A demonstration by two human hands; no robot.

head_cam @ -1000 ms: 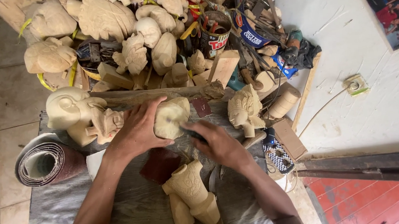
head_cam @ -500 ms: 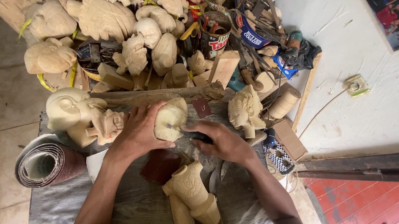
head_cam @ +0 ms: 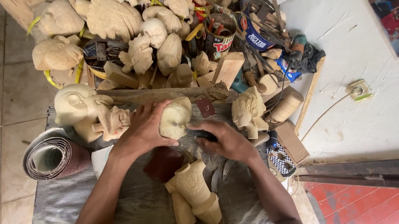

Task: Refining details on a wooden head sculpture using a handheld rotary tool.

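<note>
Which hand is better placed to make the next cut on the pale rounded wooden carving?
Probably the right hand: it grips a dark-handled tool whose tip meets the pale rounded wooden carving. The left hand is wrapped around the carving, steadying it.

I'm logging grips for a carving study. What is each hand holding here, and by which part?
The left hand clasps the pale carved wooden piece by its left side. The right hand grips a dark tool by its handle.
</note>
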